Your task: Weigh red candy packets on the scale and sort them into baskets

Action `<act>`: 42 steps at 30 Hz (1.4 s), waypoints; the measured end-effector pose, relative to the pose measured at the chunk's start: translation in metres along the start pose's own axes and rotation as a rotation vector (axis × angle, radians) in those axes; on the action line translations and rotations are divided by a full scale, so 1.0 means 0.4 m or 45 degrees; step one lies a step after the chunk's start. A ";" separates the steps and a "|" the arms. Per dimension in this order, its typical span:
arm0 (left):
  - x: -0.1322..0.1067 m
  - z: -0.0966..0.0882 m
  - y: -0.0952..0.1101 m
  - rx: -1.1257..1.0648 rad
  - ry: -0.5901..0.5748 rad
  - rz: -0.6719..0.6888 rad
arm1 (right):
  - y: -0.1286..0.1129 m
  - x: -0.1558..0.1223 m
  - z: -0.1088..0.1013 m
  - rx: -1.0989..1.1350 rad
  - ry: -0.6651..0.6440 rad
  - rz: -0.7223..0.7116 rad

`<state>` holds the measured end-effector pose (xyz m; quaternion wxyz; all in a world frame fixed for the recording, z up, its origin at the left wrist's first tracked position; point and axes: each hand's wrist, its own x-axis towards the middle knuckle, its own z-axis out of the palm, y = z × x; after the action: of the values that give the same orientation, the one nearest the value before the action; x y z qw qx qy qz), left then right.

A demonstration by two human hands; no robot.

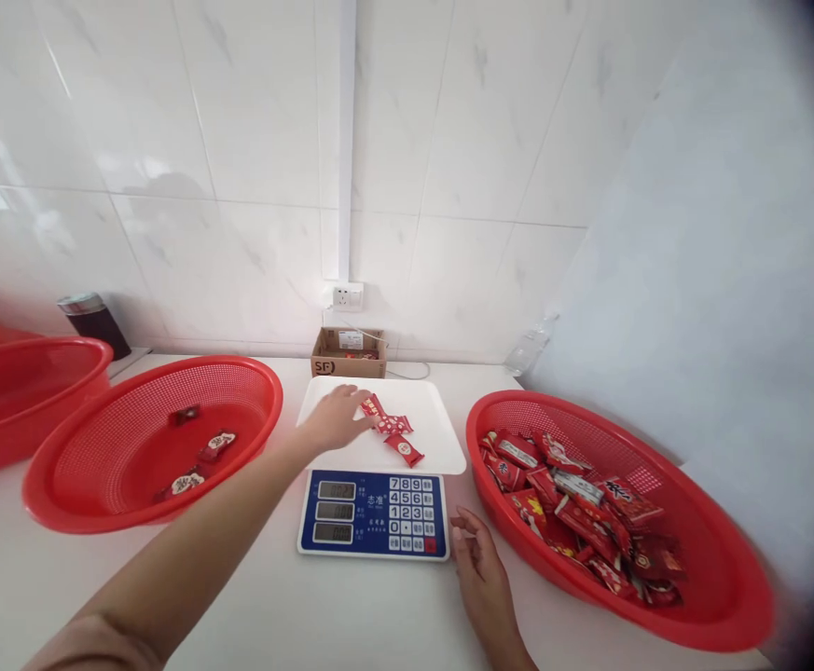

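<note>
The left hand reaches over the white pan of a digital scale, thumb and forefinger spread somewhat apart at the near ends of the red packets; whether they are clamped on one cannot be told. The packets lie in a small cluster on the pan, right of its middle, two of them touching or overlapping and another just below, nearer the keypad. The right hand rests low beside the right edge of the scale's blue panel, its fingers loosely curled, and whether anything sits between their tips cannot be made out. The panel carries three small displays on its left, the lower two showing zeros, and a keypad with one red key at its lower right corner. To the right of the scale stands a red basket heaped with wrapped packets, mostly red; to the left, partly behind the left forearm, another perforated red basket holds a few packets well spread out. Farther left is a third red tub, with a dark canister behind it. Behind the pan, a small cardboard box sits near the tiled wall below a socket, and a clear bottle leans at the back right.
</note>
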<state>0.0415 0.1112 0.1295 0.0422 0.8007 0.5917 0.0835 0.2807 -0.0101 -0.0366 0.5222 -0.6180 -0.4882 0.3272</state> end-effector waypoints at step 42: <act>0.084 0.112 0.042 -0.552 0.281 0.020 | 0.011 0.000 -0.006 -0.006 -0.003 0.041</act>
<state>0.0752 0.1398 0.0912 0.1474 0.7635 0.5549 0.2958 0.2841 -0.0107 -0.0401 0.5148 -0.6265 -0.4797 0.3352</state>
